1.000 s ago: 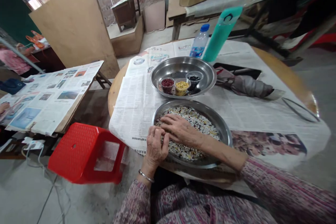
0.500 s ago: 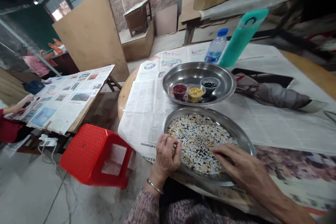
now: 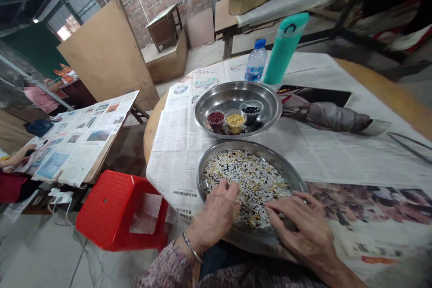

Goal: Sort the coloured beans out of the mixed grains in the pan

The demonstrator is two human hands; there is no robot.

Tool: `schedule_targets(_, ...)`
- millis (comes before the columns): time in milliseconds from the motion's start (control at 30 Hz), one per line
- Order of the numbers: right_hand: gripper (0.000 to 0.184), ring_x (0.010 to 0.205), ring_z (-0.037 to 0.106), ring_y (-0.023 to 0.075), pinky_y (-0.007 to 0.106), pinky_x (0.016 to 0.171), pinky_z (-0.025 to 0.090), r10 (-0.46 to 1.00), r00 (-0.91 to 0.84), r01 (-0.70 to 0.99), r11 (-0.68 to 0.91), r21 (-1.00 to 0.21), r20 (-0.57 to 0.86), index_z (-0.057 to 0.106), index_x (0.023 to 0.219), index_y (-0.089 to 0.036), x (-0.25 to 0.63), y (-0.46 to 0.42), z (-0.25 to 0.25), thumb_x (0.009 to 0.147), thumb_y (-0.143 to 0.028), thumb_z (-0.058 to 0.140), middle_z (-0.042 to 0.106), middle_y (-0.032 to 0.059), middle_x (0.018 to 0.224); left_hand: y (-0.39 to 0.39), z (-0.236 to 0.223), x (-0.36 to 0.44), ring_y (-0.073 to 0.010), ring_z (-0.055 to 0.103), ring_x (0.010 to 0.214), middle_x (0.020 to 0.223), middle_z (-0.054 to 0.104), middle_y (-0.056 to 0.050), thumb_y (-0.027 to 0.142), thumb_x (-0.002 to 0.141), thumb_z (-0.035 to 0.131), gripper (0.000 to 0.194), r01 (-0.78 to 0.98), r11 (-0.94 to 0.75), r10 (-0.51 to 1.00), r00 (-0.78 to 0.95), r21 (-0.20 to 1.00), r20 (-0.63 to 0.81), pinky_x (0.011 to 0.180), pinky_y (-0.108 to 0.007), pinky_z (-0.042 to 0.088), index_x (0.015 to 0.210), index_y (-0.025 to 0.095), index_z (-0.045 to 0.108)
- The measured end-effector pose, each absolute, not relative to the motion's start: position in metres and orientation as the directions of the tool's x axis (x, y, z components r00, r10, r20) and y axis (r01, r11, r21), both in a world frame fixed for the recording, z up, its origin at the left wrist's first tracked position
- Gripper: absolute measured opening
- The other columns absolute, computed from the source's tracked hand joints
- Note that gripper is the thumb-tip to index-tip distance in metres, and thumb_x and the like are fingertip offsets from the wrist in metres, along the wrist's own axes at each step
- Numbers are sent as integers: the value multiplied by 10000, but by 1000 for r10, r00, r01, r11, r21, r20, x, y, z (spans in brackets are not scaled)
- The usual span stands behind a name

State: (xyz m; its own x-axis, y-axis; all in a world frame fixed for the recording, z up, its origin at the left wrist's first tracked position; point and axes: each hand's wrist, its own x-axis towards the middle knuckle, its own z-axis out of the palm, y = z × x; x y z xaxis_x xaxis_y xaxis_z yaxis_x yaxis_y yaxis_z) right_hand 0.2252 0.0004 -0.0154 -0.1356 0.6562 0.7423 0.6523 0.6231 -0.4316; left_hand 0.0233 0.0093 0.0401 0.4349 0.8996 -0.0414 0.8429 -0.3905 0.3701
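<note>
A round steel basin [image 3: 290, 167] in front of me holds a mix of white rice-like grains with black, yellow and red beans [image 3: 248, 175]. My left hand [image 3: 218, 211], with a bangle at its wrist, reaches over the near left rim; its bent fingers are apart and their tips touch the mix. Over the near right side is my right hand [image 3: 300, 225], thumb and forefinger tips closed together at the grains. Anything between them is too small to make out. Behind stands a second steel basin [image 3: 266, 119] holding cups of red beans [image 3: 216, 118], yellow beans [image 3: 235, 120] and black beans [image 3: 251, 110].
Newspaper [image 3: 175, 144] covers the round table. A water bottle [image 3: 255, 60], a teal bottle-like container [image 3: 285, 49] and a folded grey umbrella [image 3: 330, 114] stand or lie at the back and right. A red stool [image 3: 111, 207] is at left; people sit beyond at another table.
My left hand has moved from the basin's left rim inward over the grains. The right hand stays at the right side, its tips still at the mix. The view has shifted slightly.
</note>
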Motion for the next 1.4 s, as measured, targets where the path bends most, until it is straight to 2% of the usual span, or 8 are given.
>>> schedule_targets(133,83,716,682,182,425,920,442,682,-98,652,594,-471,725,645,970,-257,225,2,-20,918,-195,625,733,-12,801,29,40,38,-172,649,955,1135,596,-54,70,967,503,284,750,-437,889,442,496,116,877,-291,580,1193,236,544)
schedule_targets(233,88,721,682,188,424,920,442,690,-102,652,591,-476,717,649,980,-257,226,1,-19,925,-198,616,733,-8,807,49,41,41,-260,622,1089,1229,589,-106,251,958,623,265,825,-402,914,339,397,223,917,-403,583,1214,229,556)
schedule_targets(467,120,753,682,203,435,921,445,689,-112,634,605,-482,717,640,1036,-232,228,1,-20,946,-183,578,735,23,856,93,19,73,-409,559,1198,1311,550,-230,706,784,719,838,958,-200,971,166,207,170,974,-589,516,1323,97,515)
schedule_targets(667,167,845,657,219,419,922,474,668,-74,647,597,-474,741,628,1070,-231,229,2,-23,943,-150,554,711,42,910,100,23,93,-235,613,1074,1117,628,-96,216,972,570,146,804,-502,858,508,317,70,978,-387,553,1085,155,638)
schedule_targets(800,185,892,644,228,399,883,487,693,10,650,544,-531,721,620,1051,-241,228,-1,-24,944,-144,504,676,45,922,79,30,76,-190,623,989,1036,640,-57,135,976,510,162,646,-645,727,684,408,66,894,-329,580,1072,172,635)
schedule_targets(1033,174,870,639,217,379,856,491,708,6,623,549,-557,706,616,1013,-243,228,-3,-23,930,-134,508,669,34,902,25,51,37,-228,596,991,1042,639,-76,317,972,628,149,629,-742,648,762,231,8,837,-358,570,997,171,645)
schedule_targets(1267,183,866,631,213,384,868,486,707,12,624,547,-558,707,611,1005,-244,227,-2,-21,926,-117,505,673,34,896,24,61,35,-222,581,1000,1186,593,-70,207,986,573,241,533,-836,536,844,135,-14,755,-313,536,1207,273,640)
schedule_targets(1400,173,863,636,219,392,860,489,719,25,629,529,-570,695,615,995,-249,227,-3,-21,924,-132,509,677,34,893,47,50,44,-223,590,973,1094,601,-87,119,965,554,167,544,-829,550,835,127,12,675,-281,531,1072,195,657)
